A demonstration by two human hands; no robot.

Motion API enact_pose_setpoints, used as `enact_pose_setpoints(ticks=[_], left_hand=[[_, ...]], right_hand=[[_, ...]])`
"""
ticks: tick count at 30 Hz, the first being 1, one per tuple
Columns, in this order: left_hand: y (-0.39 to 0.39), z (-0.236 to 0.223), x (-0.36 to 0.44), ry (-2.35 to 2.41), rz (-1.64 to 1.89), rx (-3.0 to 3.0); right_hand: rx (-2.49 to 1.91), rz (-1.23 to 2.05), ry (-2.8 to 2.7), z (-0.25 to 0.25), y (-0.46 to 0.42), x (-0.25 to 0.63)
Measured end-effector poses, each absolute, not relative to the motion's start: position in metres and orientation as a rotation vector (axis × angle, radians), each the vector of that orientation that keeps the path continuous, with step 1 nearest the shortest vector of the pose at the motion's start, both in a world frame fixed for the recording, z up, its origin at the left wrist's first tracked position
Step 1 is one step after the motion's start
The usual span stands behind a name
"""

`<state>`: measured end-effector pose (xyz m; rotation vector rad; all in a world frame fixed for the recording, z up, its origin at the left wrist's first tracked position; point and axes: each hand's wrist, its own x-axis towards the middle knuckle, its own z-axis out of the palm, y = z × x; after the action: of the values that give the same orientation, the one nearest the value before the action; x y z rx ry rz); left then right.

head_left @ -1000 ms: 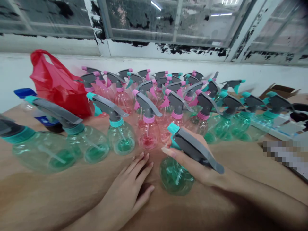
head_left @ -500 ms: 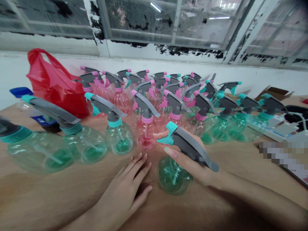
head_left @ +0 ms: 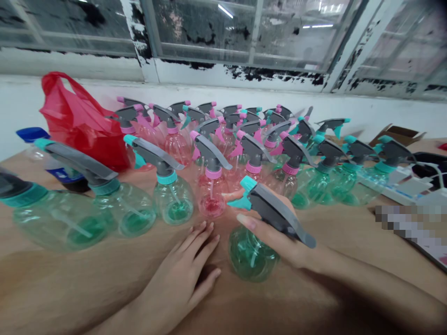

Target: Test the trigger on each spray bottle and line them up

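Observation:
My right hand [head_left: 279,232] grips the grey and teal spray head of a green spray bottle [head_left: 251,253] that stands on the wooden table [head_left: 70,284] in front of me. One finger reaches past the teal trigger, the thumb lies under the head. My left hand [head_left: 185,274] rests flat on the table just left of that bottle, fingers stretched out, holding nothing. Its fingertips point at a pink spray bottle [head_left: 211,195].
Several green and pink spray bottles stand in rows behind, such as one green bottle [head_left: 172,197] at left. A red plastic bag [head_left: 84,123] lies at back left beside a blue-capped container [head_left: 33,135]. A white power strip [head_left: 401,184] and a cardboard box [head_left: 400,132] sit right.
My right hand has shifted on the spray head, baring the teal trigger, with the bottle moved slightly left. My left hand has stayed put.

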<state>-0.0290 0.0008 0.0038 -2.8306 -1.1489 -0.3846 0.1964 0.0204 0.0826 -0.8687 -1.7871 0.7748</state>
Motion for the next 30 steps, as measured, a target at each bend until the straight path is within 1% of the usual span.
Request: enact_pose_setpoints(ticks=[5, 9, 16, 22, 30], left_hand=[[-0.0003, 0.0038, -0.0291, -1.143, -0.397, -2.831], [0.0010, 0.0021, -0.0292, -1.153, -0.401, -2.839], [0.0005, -0.0006, -0.0299, -1.175, -0.441, -2.862], [-0.0006, 0.0007, -0.0290, -1.153, -0.424, -2.847], [0.0007, 0.0027, -0.0291, -1.218, -0.455, -2.919]], right_hand=[[-0.819, 0.652, -1.833, 0.0842, 0.0196, 0.1977], [-0.797, 0.634, -1.842, 0.0862, 0.0196, 0.1980], [-1.003, 0.615, -1.825, 0.0841, 0.0174, 0.1978], [-0.951, 0.714, -1.827, 0.0867, 0.0168, 0.1985], [-0.896, 0.743, -1.829, 0.0791, 0.0165, 0.2020]])
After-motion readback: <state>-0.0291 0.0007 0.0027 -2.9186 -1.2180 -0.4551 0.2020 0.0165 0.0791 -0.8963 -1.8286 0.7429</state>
